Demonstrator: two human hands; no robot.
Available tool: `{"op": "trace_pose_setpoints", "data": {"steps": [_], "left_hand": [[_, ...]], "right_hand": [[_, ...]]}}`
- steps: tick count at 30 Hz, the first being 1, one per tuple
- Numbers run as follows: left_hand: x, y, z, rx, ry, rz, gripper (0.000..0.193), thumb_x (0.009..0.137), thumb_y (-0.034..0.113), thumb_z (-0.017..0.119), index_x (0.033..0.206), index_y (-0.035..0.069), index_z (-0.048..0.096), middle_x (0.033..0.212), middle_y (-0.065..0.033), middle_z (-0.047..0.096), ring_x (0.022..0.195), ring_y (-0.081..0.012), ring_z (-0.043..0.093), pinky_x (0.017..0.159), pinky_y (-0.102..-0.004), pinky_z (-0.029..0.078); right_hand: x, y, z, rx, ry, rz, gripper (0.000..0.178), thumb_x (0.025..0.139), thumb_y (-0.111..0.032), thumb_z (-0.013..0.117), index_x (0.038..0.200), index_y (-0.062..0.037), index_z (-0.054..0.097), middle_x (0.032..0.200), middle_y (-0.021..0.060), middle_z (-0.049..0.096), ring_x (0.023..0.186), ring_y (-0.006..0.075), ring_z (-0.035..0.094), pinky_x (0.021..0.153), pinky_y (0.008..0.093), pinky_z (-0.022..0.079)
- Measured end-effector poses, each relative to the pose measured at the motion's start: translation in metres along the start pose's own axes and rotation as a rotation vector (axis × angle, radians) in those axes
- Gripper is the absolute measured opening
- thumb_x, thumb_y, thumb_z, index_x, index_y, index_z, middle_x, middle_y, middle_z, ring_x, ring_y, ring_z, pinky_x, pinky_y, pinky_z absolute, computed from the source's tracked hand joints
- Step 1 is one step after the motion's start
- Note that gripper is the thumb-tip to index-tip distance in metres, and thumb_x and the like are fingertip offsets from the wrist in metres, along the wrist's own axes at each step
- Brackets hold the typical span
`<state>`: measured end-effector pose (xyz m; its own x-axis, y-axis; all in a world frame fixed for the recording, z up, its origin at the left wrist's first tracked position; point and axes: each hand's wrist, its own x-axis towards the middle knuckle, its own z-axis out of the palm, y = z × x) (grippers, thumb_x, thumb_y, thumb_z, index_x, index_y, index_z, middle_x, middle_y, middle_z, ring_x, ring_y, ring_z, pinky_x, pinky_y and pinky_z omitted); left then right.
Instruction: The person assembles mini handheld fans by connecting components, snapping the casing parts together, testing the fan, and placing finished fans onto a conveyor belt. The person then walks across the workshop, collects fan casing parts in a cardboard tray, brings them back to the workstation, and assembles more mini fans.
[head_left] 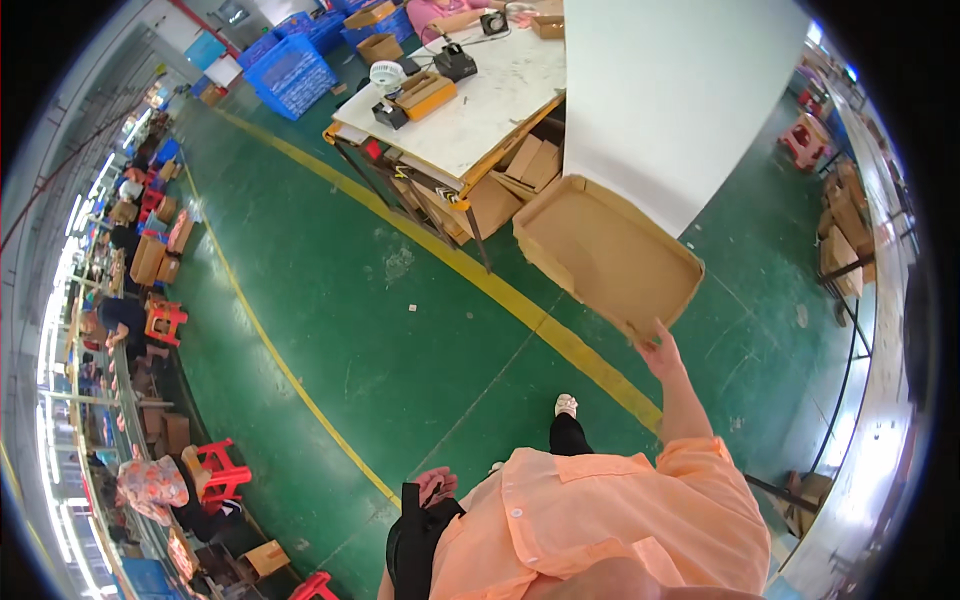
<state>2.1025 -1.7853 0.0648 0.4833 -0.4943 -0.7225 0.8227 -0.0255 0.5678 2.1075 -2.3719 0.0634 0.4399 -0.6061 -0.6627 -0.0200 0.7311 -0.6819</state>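
Note:
My right hand [660, 356] grips the near edge of a shallow brown cardboard tray [625, 260]. The tray is held out in front of me over the floor, its inside facing up with nothing in it. Low at my left side hangs my left hand [436, 484], fingers loosely curled and apart, with nothing seen in them. A black bag or cloth [420, 540] lies against my left arm and partly covers that hand's wrist.
Ahead stands a worktable [500, 110] with a small fan [387, 74] and an orange box [428, 97]; cardboard lies beneath. A tall white panel [670, 100] stands behind the tray. Blue crates [290, 75] are far left. Red stools [222, 470] and seated people line the left.

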Motion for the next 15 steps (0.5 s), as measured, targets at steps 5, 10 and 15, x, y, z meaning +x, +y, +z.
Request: {"op": "trace_pose_setpoints", "data": {"steps": [5,10,15], "left_hand": [[0.03,0.033,0.024,-0.114,0.175,-0.104,0.039,0.094,0.012,0.051,0.131,0.005,0.04,0.122,-0.0131,0.054,0.111,-0.0256,0.055,0.093,-0.0418,0.048],[0.025,0.058,0.0,-0.187,0.271,-0.001,0.042,0.095,0.021,0.052,0.132,0.006,0.04,0.121,-0.0138,0.056,0.109,-0.0244,0.057,0.09,-0.0404,0.049],[-0.02,0.055,-0.095,-0.348,0.474,0.179,0.041,0.093,0.026,0.056,0.127,0.005,0.047,0.109,-0.011,0.062,0.098,-0.02,0.061,0.081,-0.0329,0.051]], "right_hand": [[0.107,0.01,0.065,-0.913,0.036,0.046,0.069,0.077,-0.026,0.071,0.131,-0.0026,0.035,0.078,0.0079,0.053,0.061,0.0197,0.056,0.056,0.0341,0.054],[0.149,0.128,0.096,-0.966,-0.202,0.118,0.055,0.074,-0.005,0.059,0.125,0.0038,0.039,0.055,0.0073,0.046,0.038,0.0183,0.042,0.033,0.0343,0.028],[0.076,0.235,0.176,-1.356,-0.452,0.248,0.005,0.071,-0.006,0.062,0.074,-0.0038,0.059,0.062,0.0079,0.056,0.05,0.0183,0.054,0.039,0.0333,0.04]]}}
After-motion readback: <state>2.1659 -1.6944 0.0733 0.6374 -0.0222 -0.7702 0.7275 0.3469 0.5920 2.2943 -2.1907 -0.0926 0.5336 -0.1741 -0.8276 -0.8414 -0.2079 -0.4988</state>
